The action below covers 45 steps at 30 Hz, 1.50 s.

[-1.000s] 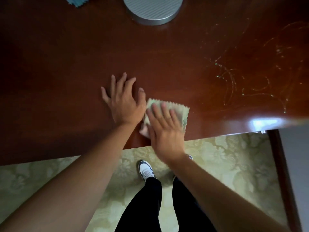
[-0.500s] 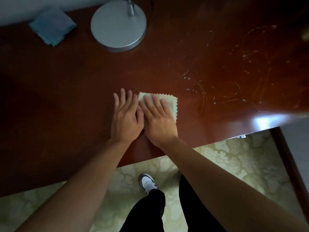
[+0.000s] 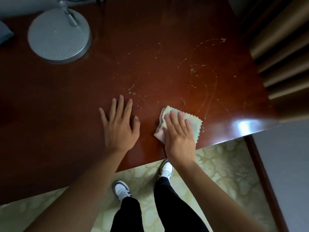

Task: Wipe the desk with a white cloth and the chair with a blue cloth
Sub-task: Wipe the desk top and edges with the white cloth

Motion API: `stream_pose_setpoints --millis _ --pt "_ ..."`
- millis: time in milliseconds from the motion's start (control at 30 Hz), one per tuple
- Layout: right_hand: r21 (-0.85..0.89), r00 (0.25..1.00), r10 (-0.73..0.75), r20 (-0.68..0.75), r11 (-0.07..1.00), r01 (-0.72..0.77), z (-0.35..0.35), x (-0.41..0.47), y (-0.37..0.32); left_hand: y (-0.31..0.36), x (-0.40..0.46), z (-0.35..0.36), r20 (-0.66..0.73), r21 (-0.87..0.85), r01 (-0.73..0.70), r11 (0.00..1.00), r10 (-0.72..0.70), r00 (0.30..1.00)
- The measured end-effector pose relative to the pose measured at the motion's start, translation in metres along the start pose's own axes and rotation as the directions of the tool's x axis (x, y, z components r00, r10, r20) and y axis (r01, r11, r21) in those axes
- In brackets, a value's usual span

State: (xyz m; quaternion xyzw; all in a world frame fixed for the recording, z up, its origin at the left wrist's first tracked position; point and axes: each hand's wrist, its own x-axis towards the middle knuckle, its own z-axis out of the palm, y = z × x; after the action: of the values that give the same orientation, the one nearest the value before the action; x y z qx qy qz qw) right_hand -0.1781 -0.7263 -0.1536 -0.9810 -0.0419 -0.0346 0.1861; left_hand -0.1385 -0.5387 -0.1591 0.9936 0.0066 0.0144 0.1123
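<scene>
A round lamp base (image 3: 58,36) stood far left on the desk (image 3: 50,101). The left hand (image 3: 119,126) lay flat, fingers spread. Right of it, the right hand (image 3: 179,136) pressed the white cloth (image 3: 194,122) near the edge, fingers together.

The desk (image 3: 150,47) is dark red-brown wood, polished to a gloss and marked with pale streaks; the cloth (image 3: 194,122) is soft, matt fabric with a pinked edge. The lamp base (image 3: 58,37) is brushed, finely ribbed silver metal; the floor (image 3: 225,164) looks like matt patterned carpet.
</scene>
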Motion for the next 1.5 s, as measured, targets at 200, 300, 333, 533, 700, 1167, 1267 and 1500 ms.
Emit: stream_pose_setpoints --millis 200,300,333,533,700,1167,1267,1500 --pt "-0.023 0.995 0.094 -0.042 0.995 -0.095 -0.017 0.056 0.047 -0.001 -0.001 -0.001 -0.077 -0.067 0.045 0.997 -0.051 0.996" --pt "-0.030 0.993 0.114 0.012 0.993 -0.113 -0.017 0.106 0.045 -0.002 -0.002 -0.001 -0.087 -0.069 0.050 0.996 -0.056 0.995" --pt "-0.032 0.996 0.090 0.028 0.995 -0.089 -0.012 0.113 0.036 -0.002 -0.002 -0.001 -0.091 -0.063 0.048 0.997 -0.053 0.994" --pt "0.054 0.957 -0.256 0.133 0.966 0.251 -0.008 0.031 -0.007 -0.002 -0.003 -0.003 -0.126 -0.096 0.051 0.994 -0.063 0.990" --pt "0.056 0.958 -0.238 0.162 0.971 0.232 -0.013 0.093 0.018 -0.001 -0.002 -0.008 -0.097 -0.105 0.088 0.991 -0.099 0.990" --pt "0.149 0.806 -0.558 0.199 0.830 0.538 0.000 0.076 -0.022 0.002 0.000 -0.015 -0.130 -0.259 0.159 0.953 -0.198 0.972" --pt "0.148 0.831 -0.516 0.205 0.856 0.495 0.001 0.119 -0.005 0.002 0.000 -0.014 -0.127 -0.284 0.177 0.942 -0.220 0.967" --pt "0.225 0.858 -0.452 0.245 0.887 0.404 0.021 0.212 -0.044 0.002 -0.001 -0.016 -0.091 -0.314 0.201 0.928 -0.240 0.967"
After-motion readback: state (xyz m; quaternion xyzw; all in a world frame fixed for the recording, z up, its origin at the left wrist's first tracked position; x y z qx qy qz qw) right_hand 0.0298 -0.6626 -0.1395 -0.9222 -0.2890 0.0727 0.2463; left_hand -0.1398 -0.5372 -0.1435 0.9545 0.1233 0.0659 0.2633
